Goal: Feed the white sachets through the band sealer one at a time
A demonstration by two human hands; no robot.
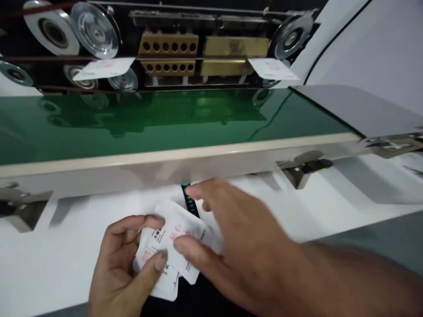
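My left hand (128, 259) is closed on several small white sachets (157, 281), fanned out, with red and black print. Its thumb presses on their front and its fingers curl behind the upper edge. The topmost white sachet (188, 229) leans to the right of the others. My right hand (231, 233) is slightly blurred over that sachet. Its thumb rests on the red print, while the index finger stands well apart from the thumb. Part of the sachet's right side is hidden by the right hand.
Behind my hands runs a green conveyor belt (172, 132) with a pale front rail (198, 165). Above it, a sealing machine with brass blocks (168, 45) and metal pulleys (95, 31) carries a white sachet (104, 68) at left and another sachet (273, 69) at right. Metal brackets (299, 176) jut below.
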